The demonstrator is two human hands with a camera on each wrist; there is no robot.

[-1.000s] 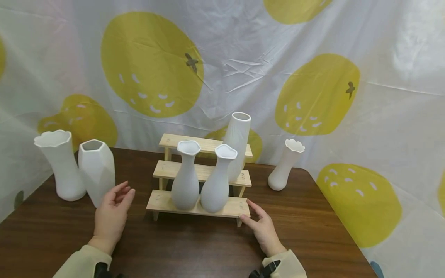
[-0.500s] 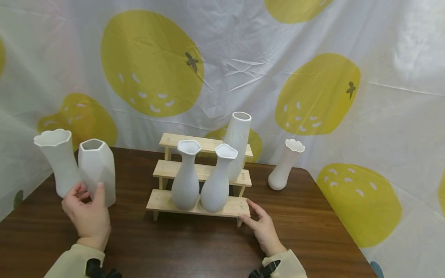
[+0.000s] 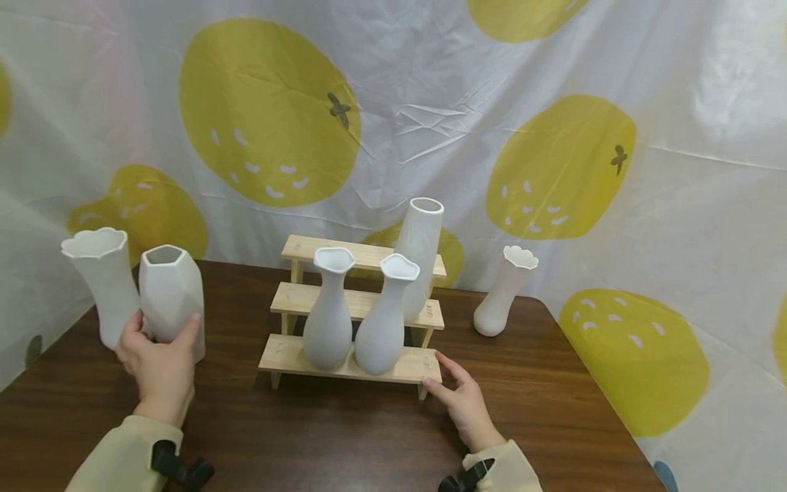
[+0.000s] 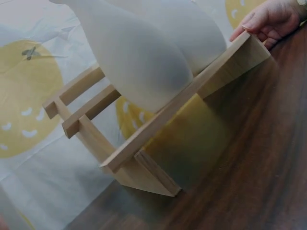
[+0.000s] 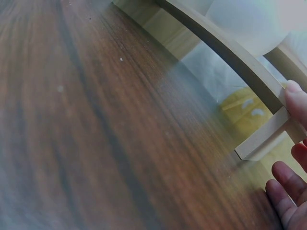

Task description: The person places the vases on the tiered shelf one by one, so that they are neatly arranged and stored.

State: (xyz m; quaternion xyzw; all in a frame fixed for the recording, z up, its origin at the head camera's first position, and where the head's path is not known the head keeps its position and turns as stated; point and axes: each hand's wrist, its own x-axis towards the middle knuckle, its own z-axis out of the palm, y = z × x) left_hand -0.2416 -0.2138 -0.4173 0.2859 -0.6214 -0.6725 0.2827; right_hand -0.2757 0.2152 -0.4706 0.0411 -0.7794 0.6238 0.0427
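At the left, my left hand (image 3: 161, 372) holds the lower part of a white faceted vase (image 3: 172, 290), thumb on its right side and fingers around its left. A white vase with a scalloped rim (image 3: 107, 280) stands right beside it, partly behind the fingers. My right hand (image 3: 464, 404) grips the right end of the lowest step of a three-tier wooden stand (image 3: 283, 348); in the right wrist view the thumb (image 5: 295, 98) presses the step's front edge. Two white narrow-necked vases, a left one (image 3: 328, 331) and a right one (image 3: 380, 335), stand on that step.
A tall white vase (image 3: 421, 253) stands on the middle step, behind the right narrow-necked one. Right of the stand, a small white vase with a wavy rim (image 3: 504, 294) is on the dark wooden table (image 3: 332, 437). A lemon-patterned cloth (image 3: 418, 89) hangs behind.
My left hand has moved left from beside the faceted vase, then closed its fingers and thumb around its lower part. My right hand stays on the stand.
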